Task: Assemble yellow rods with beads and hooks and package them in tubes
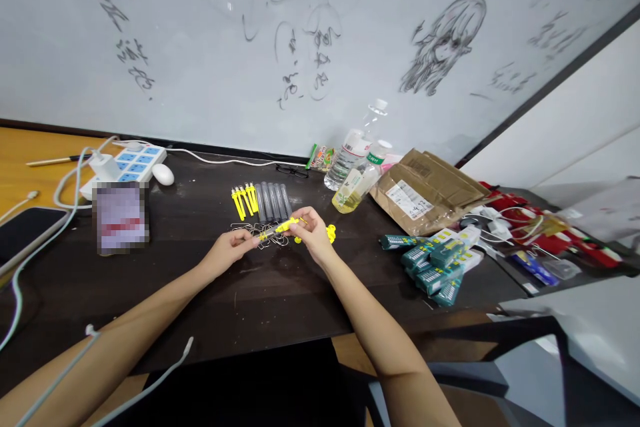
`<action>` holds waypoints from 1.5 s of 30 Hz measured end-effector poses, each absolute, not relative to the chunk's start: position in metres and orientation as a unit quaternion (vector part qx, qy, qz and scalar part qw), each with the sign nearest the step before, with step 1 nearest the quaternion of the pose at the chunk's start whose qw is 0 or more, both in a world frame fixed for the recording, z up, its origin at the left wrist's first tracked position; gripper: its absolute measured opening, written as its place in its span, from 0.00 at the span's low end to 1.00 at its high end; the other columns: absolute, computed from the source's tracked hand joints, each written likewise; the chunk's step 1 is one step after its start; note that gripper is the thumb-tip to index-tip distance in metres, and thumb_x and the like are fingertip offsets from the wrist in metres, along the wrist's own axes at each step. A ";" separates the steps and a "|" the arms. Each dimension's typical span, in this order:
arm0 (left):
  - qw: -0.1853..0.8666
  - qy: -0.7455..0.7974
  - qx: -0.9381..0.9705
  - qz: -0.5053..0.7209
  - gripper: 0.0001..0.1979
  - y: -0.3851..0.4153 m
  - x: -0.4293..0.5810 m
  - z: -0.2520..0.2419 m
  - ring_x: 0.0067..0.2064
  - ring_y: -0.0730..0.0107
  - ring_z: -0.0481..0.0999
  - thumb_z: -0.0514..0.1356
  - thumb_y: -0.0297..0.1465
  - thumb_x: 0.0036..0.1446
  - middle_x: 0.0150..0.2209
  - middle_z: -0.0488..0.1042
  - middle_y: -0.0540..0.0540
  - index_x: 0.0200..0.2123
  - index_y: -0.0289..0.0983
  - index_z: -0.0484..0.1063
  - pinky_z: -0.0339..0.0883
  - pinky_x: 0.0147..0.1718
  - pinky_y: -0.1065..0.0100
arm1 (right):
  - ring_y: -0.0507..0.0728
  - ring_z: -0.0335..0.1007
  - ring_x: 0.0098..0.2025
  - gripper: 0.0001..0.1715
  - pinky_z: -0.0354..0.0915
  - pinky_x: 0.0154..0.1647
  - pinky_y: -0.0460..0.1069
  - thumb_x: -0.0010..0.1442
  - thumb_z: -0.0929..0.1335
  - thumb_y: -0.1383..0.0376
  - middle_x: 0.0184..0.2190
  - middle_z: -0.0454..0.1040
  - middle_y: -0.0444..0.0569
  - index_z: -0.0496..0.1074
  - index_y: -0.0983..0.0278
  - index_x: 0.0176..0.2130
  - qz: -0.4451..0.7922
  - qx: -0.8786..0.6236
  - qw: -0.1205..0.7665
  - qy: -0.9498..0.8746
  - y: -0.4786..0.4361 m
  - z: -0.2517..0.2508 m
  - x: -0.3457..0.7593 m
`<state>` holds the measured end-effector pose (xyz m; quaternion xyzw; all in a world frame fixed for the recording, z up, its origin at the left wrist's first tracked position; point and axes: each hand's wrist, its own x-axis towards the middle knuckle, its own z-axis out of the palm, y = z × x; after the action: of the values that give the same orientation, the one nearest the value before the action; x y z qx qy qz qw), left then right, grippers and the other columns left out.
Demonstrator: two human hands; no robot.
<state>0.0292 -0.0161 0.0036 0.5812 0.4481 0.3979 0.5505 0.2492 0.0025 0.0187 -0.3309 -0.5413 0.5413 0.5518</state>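
My left hand (231, 250) pinches the left end of a slim piece with a clear, metallic-looking middle and yellow parts (275, 231). At its other end, the fingers of my right hand (312, 235) are closed on the yellow part. Just beyond my hands lie several yellow sticks with metal tips (245, 201), set side by side. Several clear grey tubes (273, 201) are lined up to their right. Bent metal wire hooks (273, 243) are heaped under the held piece. Small yellow caps (331, 233) lie beside my right hand, partly hidden by it.
A power strip (135, 163), a white mouse (163, 174) and a blurred-out object (121, 217) are at left. Behind are two bottles (357, 180), glasses (293, 172) and a snack packet (321, 157). Right: a cardboard parcel (425, 190) and green boxes (437, 265). Cables (170, 373) hang in front.
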 end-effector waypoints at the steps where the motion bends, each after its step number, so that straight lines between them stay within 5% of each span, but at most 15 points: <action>1: 0.559 0.445 0.577 0.396 0.16 -0.016 0.029 0.004 0.16 0.81 0.49 0.63 0.43 0.46 0.13 0.51 0.58 0.23 0.36 0.67 0.40 0.16 0.76 | 0.51 0.72 0.34 0.22 0.74 0.34 0.48 0.44 0.76 0.56 0.35 0.71 0.43 0.65 0.61 0.34 0.542 -0.327 0.555 -0.539 0.002 0.020 0.249; 6: 0.586 0.433 0.558 0.398 0.17 -0.016 0.028 0.008 0.15 0.82 0.47 0.63 0.45 0.46 0.13 0.49 0.59 0.24 0.36 0.67 0.37 0.16 0.75 | 0.52 0.71 0.33 0.15 0.72 0.32 0.49 0.55 0.68 0.53 0.35 0.73 0.46 0.66 0.60 0.37 0.506 -0.349 0.600 -0.512 0.006 0.031 0.263; 9: 0.584 0.432 0.554 0.407 0.18 -0.016 0.028 0.009 0.16 0.82 0.47 0.63 0.46 0.45 0.14 0.49 0.59 0.24 0.35 0.67 0.38 0.16 0.75 | 0.52 0.68 0.31 0.11 0.68 0.30 0.48 0.57 0.66 0.56 0.32 0.71 0.45 0.67 0.61 0.35 0.363 -0.436 0.627 -0.534 0.014 0.037 0.284; 12: 0.570 0.434 0.554 0.424 0.19 -0.016 0.028 0.009 0.16 0.83 0.47 0.63 0.46 0.46 0.14 0.49 0.59 0.25 0.35 0.68 0.39 0.16 0.75 | 0.52 0.64 0.29 0.04 0.63 0.33 0.48 0.56 0.67 0.63 0.28 0.68 0.44 0.70 0.62 0.32 0.178 -0.523 0.536 -0.639 0.019 0.038 0.303; 16: 0.551 0.443 0.552 0.442 0.20 -0.015 0.027 0.010 0.16 0.83 0.48 0.62 0.47 0.46 0.13 0.50 0.59 0.27 0.34 0.69 0.39 0.17 0.75 | 0.54 0.63 0.33 0.05 0.60 0.38 0.50 0.56 0.66 0.68 0.28 0.69 0.46 0.72 0.62 0.32 0.084 -0.535 0.361 -0.759 0.018 0.038 0.310; 25: 0.547 0.440 0.563 0.437 0.21 -0.014 0.027 0.005 0.16 0.83 0.48 0.61 0.48 0.47 0.13 0.50 0.59 0.27 0.33 0.70 0.40 0.17 0.75 | 0.57 0.61 0.40 0.08 0.59 0.43 0.50 0.57 0.66 0.69 0.36 0.69 0.48 0.73 0.61 0.37 0.016 -0.533 0.220 -0.817 0.013 0.036 0.298; 45: 0.558 0.438 0.575 0.408 0.22 -0.013 0.028 0.006 0.16 0.83 0.47 0.61 0.50 0.45 0.13 0.49 0.60 0.27 0.34 0.68 0.38 0.17 0.75 | 0.60 0.60 0.44 0.17 0.59 0.45 0.53 0.60 0.64 0.68 0.41 0.70 0.53 0.71 0.61 0.49 -0.020 -0.571 0.166 -0.804 0.020 0.017 0.293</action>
<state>0.0282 -0.0134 0.0056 0.5745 0.4377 0.4084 0.5582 0.2931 0.0202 0.0169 -0.5708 -0.8040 -0.0200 0.1655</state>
